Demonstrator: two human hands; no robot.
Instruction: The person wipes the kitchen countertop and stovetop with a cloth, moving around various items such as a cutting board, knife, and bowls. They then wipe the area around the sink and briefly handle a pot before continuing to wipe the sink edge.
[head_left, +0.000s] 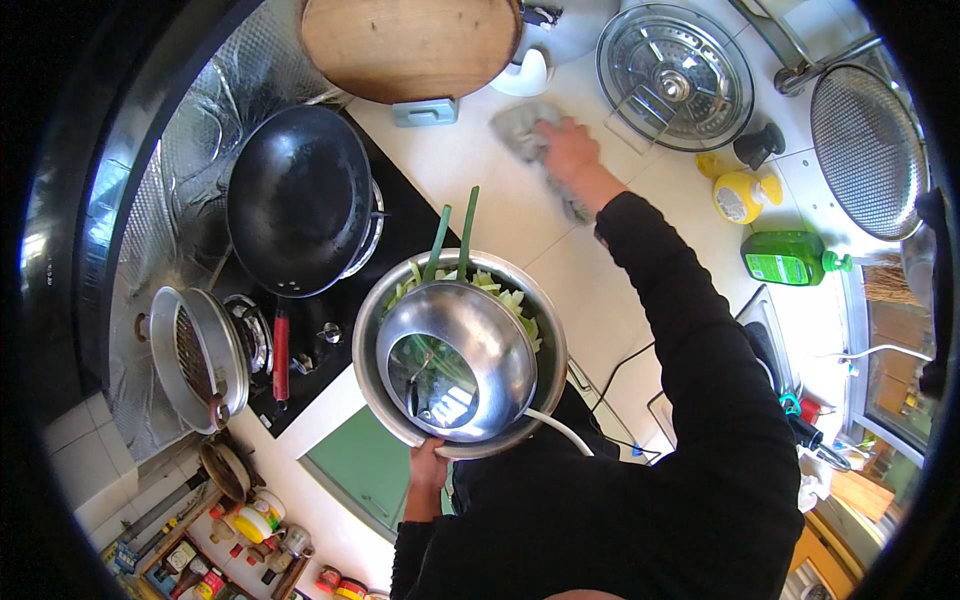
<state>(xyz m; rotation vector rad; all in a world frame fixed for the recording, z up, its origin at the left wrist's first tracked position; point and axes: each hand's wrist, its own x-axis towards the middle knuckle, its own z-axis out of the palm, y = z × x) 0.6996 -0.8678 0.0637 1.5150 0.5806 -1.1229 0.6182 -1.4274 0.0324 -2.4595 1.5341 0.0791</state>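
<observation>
My left hand (429, 466) grips the near rim of a large stainless steel basin (553, 367), held in front of my body. Chopped pale green vegetables (517, 304) and long green stalks (469, 232) are in the basin. On top of them lies a smaller, rounded metal bowl (457, 311) with a glossy dark opening or window, and a white handle or tube beside it. My right hand (571, 152), arm stretched out, presses on a crumpled grey cloth (529, 129) on the white tiled counter (555, 240). The cloth is slightly blurred.
At left, a black wok (300, 199) and a metal steamer pot (196, 360) sit on the black gas stove (405, 199). A round wooden board (412, 45) stands at the back. Toward the right are a glass lid (675, 79), a yellow pump bottle (739, 197) and a green soap bottle (787, 257).
</observation>
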